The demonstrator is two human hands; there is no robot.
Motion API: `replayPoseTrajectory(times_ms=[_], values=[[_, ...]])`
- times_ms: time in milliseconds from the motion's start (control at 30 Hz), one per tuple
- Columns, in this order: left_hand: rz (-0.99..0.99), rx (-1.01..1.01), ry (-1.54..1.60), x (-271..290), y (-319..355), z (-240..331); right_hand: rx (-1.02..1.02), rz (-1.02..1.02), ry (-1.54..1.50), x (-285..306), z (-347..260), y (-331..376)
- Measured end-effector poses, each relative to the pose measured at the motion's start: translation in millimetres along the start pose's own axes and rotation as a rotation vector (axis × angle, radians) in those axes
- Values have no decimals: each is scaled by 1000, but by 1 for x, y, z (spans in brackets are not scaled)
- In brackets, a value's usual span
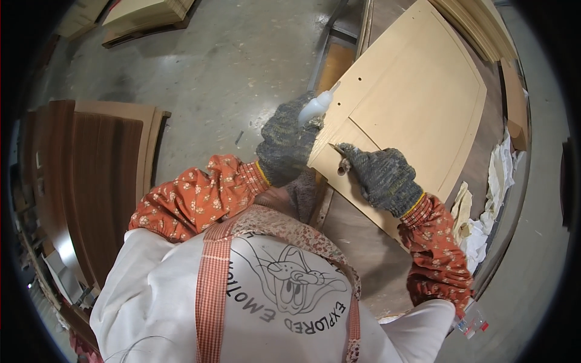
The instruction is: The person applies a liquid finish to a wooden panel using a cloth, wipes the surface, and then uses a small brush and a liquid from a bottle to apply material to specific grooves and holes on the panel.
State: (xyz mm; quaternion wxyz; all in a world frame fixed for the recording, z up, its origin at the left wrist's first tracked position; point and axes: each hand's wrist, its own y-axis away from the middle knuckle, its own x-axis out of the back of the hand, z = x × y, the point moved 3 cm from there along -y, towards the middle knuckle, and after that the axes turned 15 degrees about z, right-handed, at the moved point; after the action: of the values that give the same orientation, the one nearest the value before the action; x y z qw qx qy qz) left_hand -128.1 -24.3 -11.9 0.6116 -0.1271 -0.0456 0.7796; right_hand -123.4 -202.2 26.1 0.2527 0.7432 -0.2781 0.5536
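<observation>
The pale wooden cabinet door panel (411,103) lies flat on the brown counter (363,242), its near-left corner under both gloved hands and the rest running far and right. The left hand (284,145) is closed around a small white squeeze bottle (316,107), nozzle pointing up and away from the wood, and rests at the panel's left edge. The right hand (381,175) lies on the panel near that corner, fingers curled, pinching what looks like a thin stick or tool (336,147) against the groove of the inset frame; what it is cannot be made out. To do this well, steady the panel with the left hand, keep the tip running in the groove, and work with light pressure. Crumpled white rags (484,224) lie to the right.
</observation>
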Motion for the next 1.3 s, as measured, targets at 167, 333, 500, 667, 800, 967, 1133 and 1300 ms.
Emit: replayPoseTrajectory(times_ms=[167, 333, 500, 667, 800, 967, 1133, 1300], values=[[62, -88, -201, 4, 8, -33, -220, 75, -111, -6, 9, 8], [48, 30, -134, 6, 7, -16, -73, 127, -65, -1, -1, 2], [85, 83, -237, 11, 11, -25, -126, -24, -77, 1, -1, -3], [66, -78, -330, 11, 10, -29, -151, -162, -95, -2, 12, -5], [96, 35, -189, 13, 9, -38, -113, -260, -47, 8, 6, -19], [108, 30, -129, 10, 10, -47, 10, -41, -107, 1, 5, -13], [86, 107, -142, 8, 16, -77, -236, -207, -239, 5, -5, -18], [38, 52, -230, 6, 19, -77, -198, -201, -387, -22, 15, -1]])
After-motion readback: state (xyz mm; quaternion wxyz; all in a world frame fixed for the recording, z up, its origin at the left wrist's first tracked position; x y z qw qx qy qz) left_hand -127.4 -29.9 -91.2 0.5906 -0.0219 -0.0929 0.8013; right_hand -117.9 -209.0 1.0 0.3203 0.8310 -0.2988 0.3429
